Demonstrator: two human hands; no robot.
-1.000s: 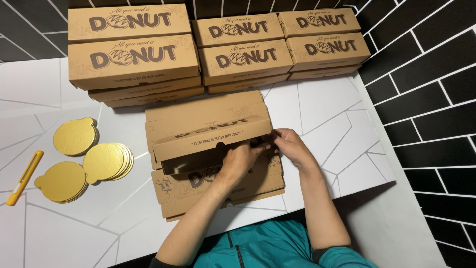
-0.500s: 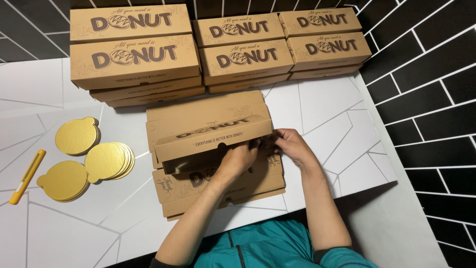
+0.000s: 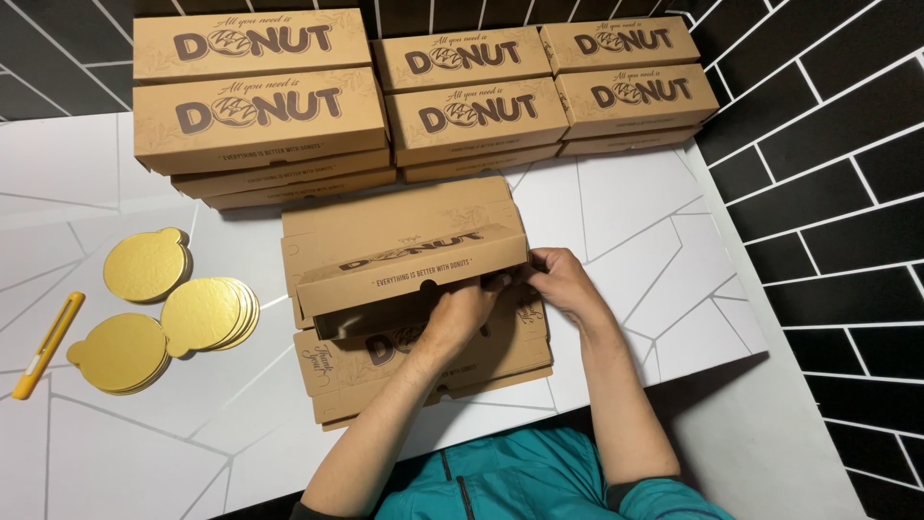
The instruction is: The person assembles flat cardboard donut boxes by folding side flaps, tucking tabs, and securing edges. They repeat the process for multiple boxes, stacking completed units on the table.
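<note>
Cardboard box (image 3: 404, 260), brown and printed, lies partly folded on the white surface (image 3: 654, 221), just in front of the stacked finished boxes (image 3: 414, 91) that line the black tiled wall (image 3: 818, 144). Under the box lie more flat blanks (image 3: 423, 371), fanned toward the person's teal jacket (image 3: 500, 481).

The left hand (image 3: 460, 313) reaches into the open front of the box, its grip curled over the edge of the front panel, fingers tucked beneath the fold. The right hand (image 3: 563, 284) sits at the right end of the box, its grip pinching the corner flap between thumb and fingers. Both hands touch the box; neither is spread free.

Left of the box, well apart, lie round gold cake boards (image 3: 197, 313), some overlapped in a fan, and beyond them a yellow utility knife (image 3: 46, 345) near the edge of the surface.

To do this fold well, it seems best to hold the front panel firmly with the left hand while the right guides the corner flap squarely into its slot, keeping the creases straight so the wall stands upright. Pressing along the scored line rather than the panel's middle should avoid buckling the cardboard, and the blanks below may slip if pushed.
</note>
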